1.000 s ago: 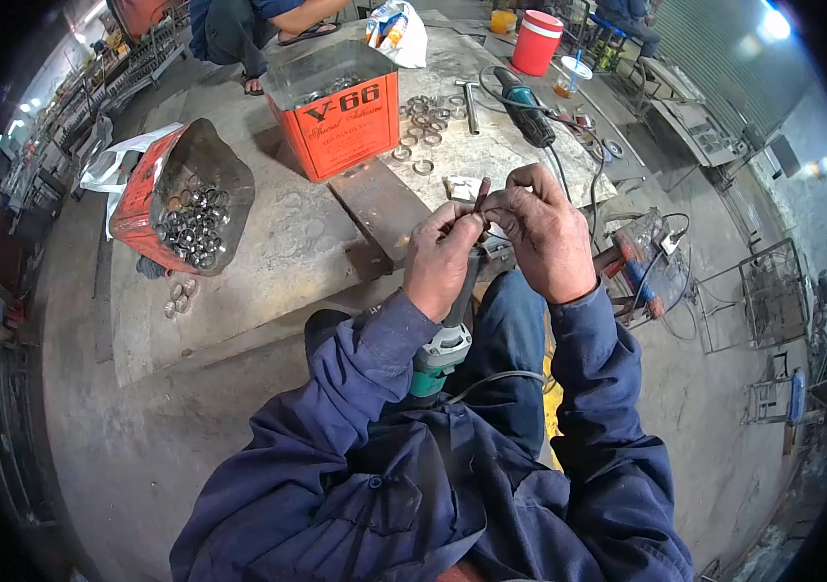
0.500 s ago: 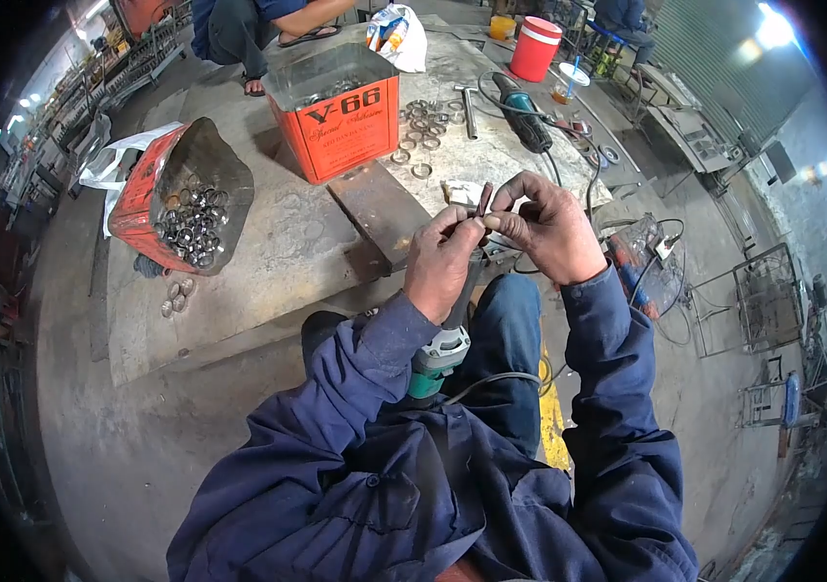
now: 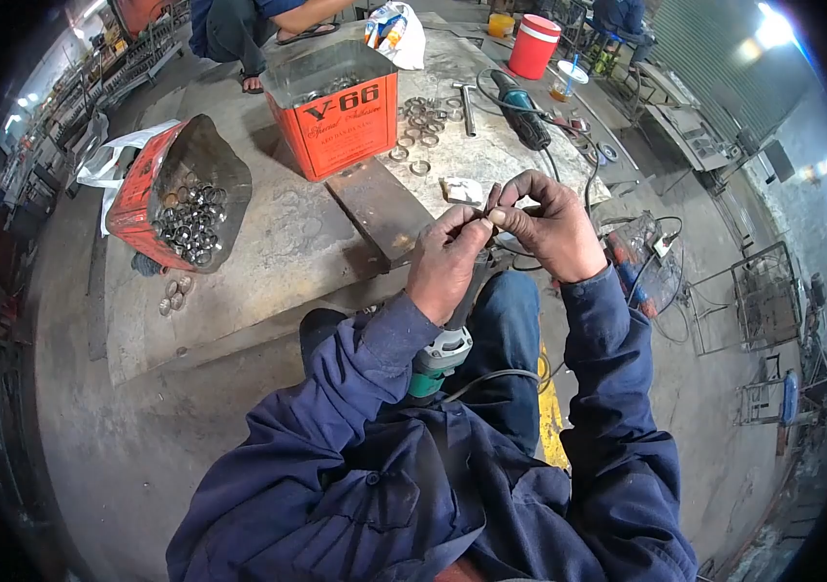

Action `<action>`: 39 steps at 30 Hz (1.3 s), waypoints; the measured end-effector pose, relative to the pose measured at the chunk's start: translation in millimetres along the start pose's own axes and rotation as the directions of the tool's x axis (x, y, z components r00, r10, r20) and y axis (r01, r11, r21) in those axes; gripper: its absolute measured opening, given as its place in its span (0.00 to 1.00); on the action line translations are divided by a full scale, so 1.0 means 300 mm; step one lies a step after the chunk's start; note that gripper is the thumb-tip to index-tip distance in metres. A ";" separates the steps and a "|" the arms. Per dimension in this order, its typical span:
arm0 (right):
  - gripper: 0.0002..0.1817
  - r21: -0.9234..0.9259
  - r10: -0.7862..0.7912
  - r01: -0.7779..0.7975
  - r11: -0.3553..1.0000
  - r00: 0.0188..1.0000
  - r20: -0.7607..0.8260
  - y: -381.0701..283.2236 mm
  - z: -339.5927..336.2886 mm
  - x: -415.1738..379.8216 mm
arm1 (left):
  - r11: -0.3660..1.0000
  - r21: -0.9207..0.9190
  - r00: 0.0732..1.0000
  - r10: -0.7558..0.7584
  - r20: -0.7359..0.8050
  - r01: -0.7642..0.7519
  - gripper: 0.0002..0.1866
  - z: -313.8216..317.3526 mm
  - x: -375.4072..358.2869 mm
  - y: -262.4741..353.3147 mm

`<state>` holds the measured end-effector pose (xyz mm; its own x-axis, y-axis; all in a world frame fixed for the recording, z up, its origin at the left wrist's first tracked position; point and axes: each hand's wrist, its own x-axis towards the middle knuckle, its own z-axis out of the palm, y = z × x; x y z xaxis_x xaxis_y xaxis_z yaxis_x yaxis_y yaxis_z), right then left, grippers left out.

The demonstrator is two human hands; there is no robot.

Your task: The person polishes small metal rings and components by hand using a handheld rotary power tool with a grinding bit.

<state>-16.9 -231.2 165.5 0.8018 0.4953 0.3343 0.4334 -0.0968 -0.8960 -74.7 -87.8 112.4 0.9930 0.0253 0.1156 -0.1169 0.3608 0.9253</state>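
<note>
In front of my knees, my left hand (image 3: 447, 262) and my right hand (image 3: 551, 228) meet fingertip to fingertip. Both pinch a small dark brown, narrow piece (image 3: 494, 197) whose upper end sticks up between the fingers; its exact kind cannot be made out. Just below them, a green and grey power tool (image 3: 445, 354) with a dark upper part stands between my legs, its cord running right. Beyond the hands, a small white block-like item (image 3: 462, 190) lies on the work surface.
Metal rings (image 3: 423, 124) lie by an upright orange tin (image 3: 341, 131). A tipped orange tin (image 3: 142, 199) holds many rings. A hammer (image 3: 468, 109) and a corded power tool (image 3: 522, 112) lie farther back. Another person's foot (image 3: 253, 84) is at the far edge; a red cooler (image 3: 534, 47) stands behind.
My fingers have shifted slightly around the small dark piece, which now leans more to the right and shows less. The rest stays in place apart from a slight camera shift.
</note>
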 end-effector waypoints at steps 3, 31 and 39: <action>0.09 -0.055 0.025 -0.025 0.998 1.000 0.003 -0.008 -0.001 -0.005 | 0.998 0.051 1.000 0.023 0.018 -0.024 0.10 -0.004 -0.001 0.004; 0.14 0.536 0.368 -0.342 0.772 0.928 0.062 -0.017 -0.028 -0.076 | 0.980 -0.180 0.995 -0.070 0.076 0.083 0.11 0.038 -0.025 0.034; 0.13 0.107 0.520 -0.612 0.784 0.741 0.425 -0.026 -0.121 0.021 | 0.997 0.061 0.997 0.042 0.066 -0.046 0.11 0.094 -0.054 0.018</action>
<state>-0.4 -258.7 185.2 0.6442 0.6837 -0.3428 -0.1947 -0.2868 -0.9380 -92.0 -112.5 125.6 0.9838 -0.0217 0.1780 -0.1632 0.3022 0.9392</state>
